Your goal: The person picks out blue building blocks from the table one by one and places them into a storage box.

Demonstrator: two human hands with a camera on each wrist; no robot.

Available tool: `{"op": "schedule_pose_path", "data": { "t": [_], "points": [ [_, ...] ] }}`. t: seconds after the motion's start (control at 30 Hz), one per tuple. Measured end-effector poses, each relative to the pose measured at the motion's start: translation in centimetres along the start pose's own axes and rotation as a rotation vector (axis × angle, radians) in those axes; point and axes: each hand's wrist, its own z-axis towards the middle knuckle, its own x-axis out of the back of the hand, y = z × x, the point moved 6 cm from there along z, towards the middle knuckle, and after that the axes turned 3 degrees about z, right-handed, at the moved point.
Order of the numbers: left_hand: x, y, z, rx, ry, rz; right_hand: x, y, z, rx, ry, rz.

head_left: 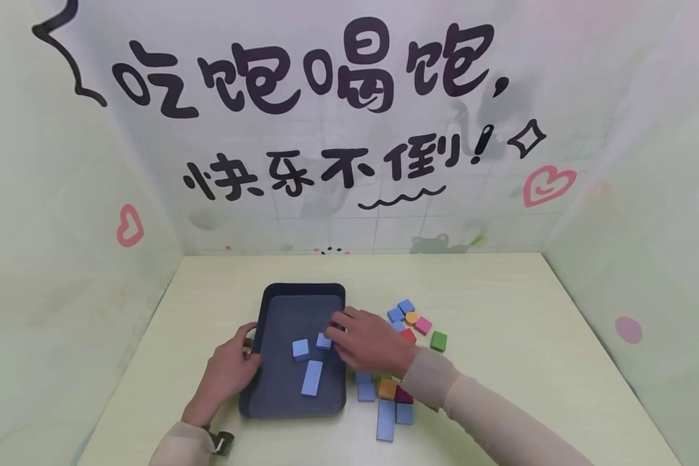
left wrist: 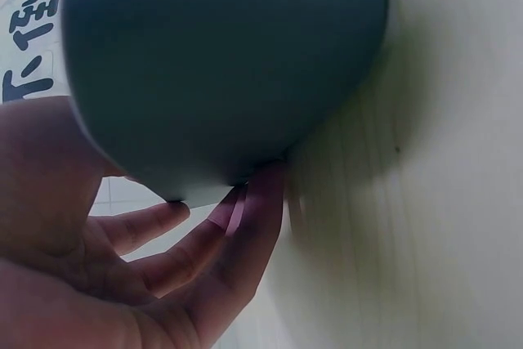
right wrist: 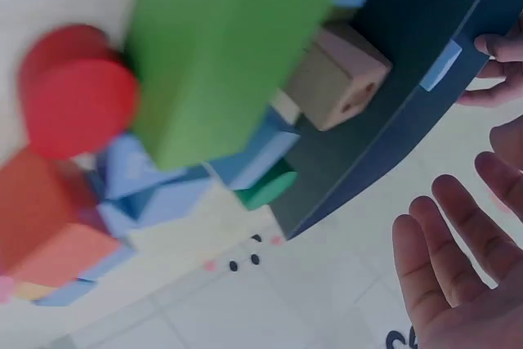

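Beige right sleeve [head_left: 501, 408], foremost; right hand [head_left: 368, 338], fingers relaxed, empty, at the right edge of the dark tray [head_left: 276, 388], itself nearer the table's [head_left: 501, 298] left edge; left hand [head_left: 224, 373] grips the tray's left edge; three blue blocks [head_left: 300, 349] inside.

Inside the dark grey rectangular tray [head_left: 279, 317], there is free room along the left part and at the far end. Two light blue square blocks [head_left: 300, 349] and a light blue oblong block [head_left: 311, 378] obstruct the middle. The left hand [head_left: 226, 372] occupies the left rim; at the right, the right hand [head_left: 373, 340] and loose many-coloured blocks [head_left: 387, 388] (rather crowded) stand in the way. Farther right, the pale table [head_left: 501, 323] lets one pass.
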Motion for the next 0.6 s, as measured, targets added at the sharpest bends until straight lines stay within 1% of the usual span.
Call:
{"op": "schedule_pose_path", "data": {
  "t": [0.17,0.3,0.4,0.6],
  "points": [
    [0.0,0.1,0.0,-0.001,-0.003,-0.004,-0.1,0.2,-2.2,-0.053,-0.029,0.059],
    [-0.1,0.1,0.0,0.002,-0.007,0.007,-0.6,-0.2,-3.6,-0.056,-0.038,0.1],
    [-0.1,0.1,0.0,0.008,-0.011,0.014,-1.1,-0.6,-4.3,-0.045,-0.05,0.112],
    [-0.1,0.1,0.0,0.014,-0.018,0.013,-2.1,-1.3,-5.2,-0.048,-0.115,0.11]
  ]
}}
